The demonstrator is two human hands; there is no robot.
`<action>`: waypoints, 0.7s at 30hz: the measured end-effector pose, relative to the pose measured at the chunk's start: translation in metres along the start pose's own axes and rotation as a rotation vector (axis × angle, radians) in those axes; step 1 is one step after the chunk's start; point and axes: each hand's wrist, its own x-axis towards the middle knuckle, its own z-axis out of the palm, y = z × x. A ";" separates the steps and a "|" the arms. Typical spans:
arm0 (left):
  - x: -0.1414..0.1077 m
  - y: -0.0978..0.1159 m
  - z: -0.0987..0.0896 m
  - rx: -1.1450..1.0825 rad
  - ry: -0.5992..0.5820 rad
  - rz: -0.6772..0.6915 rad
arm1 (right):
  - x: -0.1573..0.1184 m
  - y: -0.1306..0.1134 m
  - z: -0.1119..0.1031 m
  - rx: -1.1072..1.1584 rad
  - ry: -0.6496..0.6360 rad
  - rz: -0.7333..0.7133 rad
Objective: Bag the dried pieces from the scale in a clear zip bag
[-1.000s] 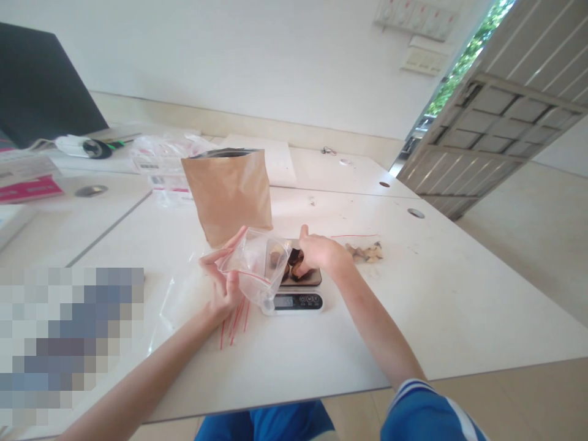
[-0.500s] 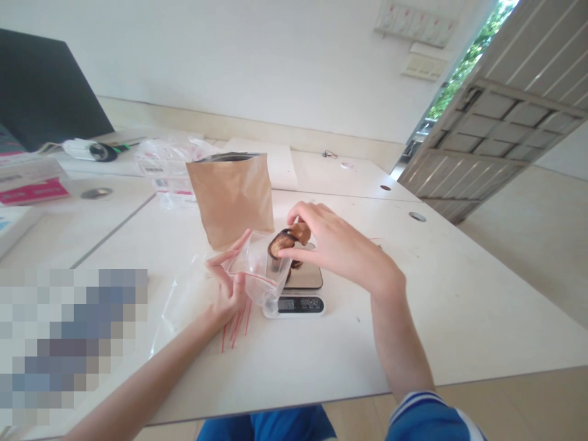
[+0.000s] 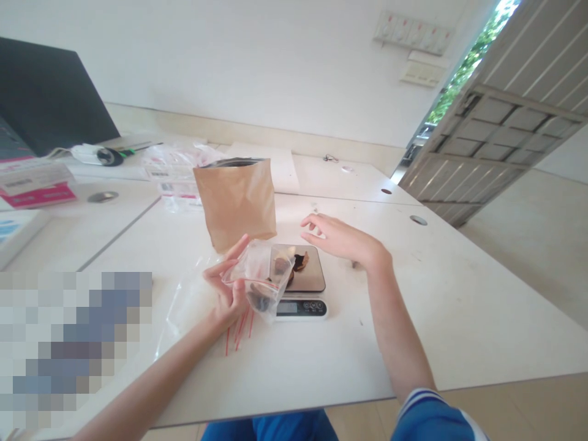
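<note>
My left hand [image 3: 228,288] holds a small clear zip bag [image 3: 260,275] open at its mouth; dark dried pieces lie inside it. The bag hangs over the left side of a small digital kitchen scale [image 3: 305,288], whose steel plate still carries a few dark pieces [image 3: 299,262]. My right hand [image 3: 342,240] hovers just above and to the right of the scale, fingers spread and holding nothing. A brown paper pouch [image 3: 236,201] stands upright and open right behind the bag.
Flat clear zip bags with red strips [image 3: 202,312] lie under my left hand. More packets [image 3: 172,168] sit behind the pouch, a dark laptop screen [image 3: 46,92] and pink boxes [image 3: 32,187] at the far left. The table's front edge is near me; an open door stands at right.
My right hand picked dark pieces off the scale, carried them to the bag's mouth and let them drop in. It has since pulled back to the right, empty.
</note>
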 end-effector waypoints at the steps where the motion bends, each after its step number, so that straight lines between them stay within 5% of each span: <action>1: 0.001 0.000 0.000 -0.001 0.021 -0.004 | 0.005 0.001 0.004 -0.062 -0.060 0.093; 5: 0.004 0.001 0.002 0.025 0.157 -0.059 | 0.023 -0.007 0.029 -0.167 -0.278 0.206; 11: 0.008 0.000 0.001 0.099 0.278 -0.166 | 0.038 -0.024 0.069 -0.263 -0.308 0.171; 21: 0.002 -0.004 -0.002 0.190 0.257 -0.198 | 0.038 -0.022 0.057 -0.274 -0.289 0.054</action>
